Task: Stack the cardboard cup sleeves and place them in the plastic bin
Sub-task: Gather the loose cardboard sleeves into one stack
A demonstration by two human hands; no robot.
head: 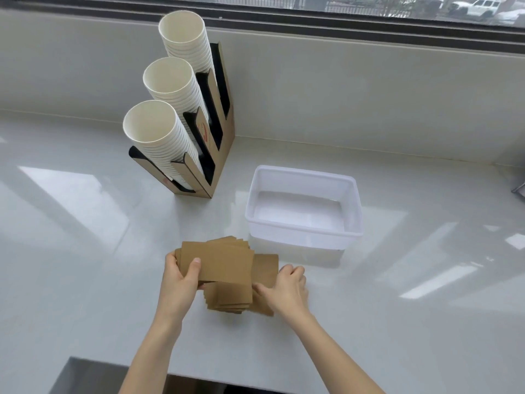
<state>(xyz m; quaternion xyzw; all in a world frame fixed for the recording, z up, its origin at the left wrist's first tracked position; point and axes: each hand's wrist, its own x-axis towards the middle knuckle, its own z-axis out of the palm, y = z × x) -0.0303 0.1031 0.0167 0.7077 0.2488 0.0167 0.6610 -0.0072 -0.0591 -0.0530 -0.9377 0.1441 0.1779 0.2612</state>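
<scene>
- Left hand [181, 280] holds a bundle of flat cardboard cup sleeves [218, 264], thumb on top, fingers under; the bundle is lifted a bit over the loose ones, edges fanned, not squared.
- Right hand [287, 288] lies on the countertop [85, 251], fingers curled at the right edge of the loose sleeve pile [230, 301]; looks like it's nudging or pinching the edge, actual grip can't be told.
- One more sleeve [265, 268] sticks out to the right under the held bundle, just beside the right hand's knuckles.
- Plastic bin [304, 231]: clear and white, nothing in it, sits just behind and right of the sleeves, near but not touching them as far as visible.
- Cup dispenser rack [218, 155] with three paper cup stacks [159, 137] stands back left, well apart; not part of the job.
- Step in hand, my read: gathering, stack not finished.
- To do it well: sweep the loose pile together with the right hand, set the held bundle on top, long edges the same way.
- Tap the edges against the countertop to square up before lifting.
- Clamp from both ends, since the sleeves look thin and slippery and will likely fan out under a one-sided grip.
- Lower flat into the bin and don't drop; the bin looks light and may slide on the glossy top.
</scene>
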